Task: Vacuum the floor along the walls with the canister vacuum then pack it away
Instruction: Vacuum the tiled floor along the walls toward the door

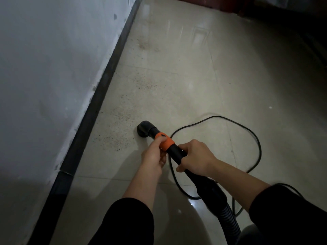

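A black vacuum wand [177,152] with an orange collar [165,141] ends in a round black nozzle [144,129] resting on the tiled floor [203,82]. My left hand [154,155] pinches the orange collar, thumb on top. My right hand [193,157] grips the black tube just behind the collar. The ribbed hose [227,214] runs back from the wand toward the bottom right. Gritty dust [120,119] is scattered on the tiles between the nozzle and the dark skirting board [99,101] of the white wall [49,68]. The canister is out of view.
A black power cord [251,137] loops across the floor to the right of the wand. More dirt [145,45] lies farther along the skirting. Dark furniture [256,7] stands at the top right.
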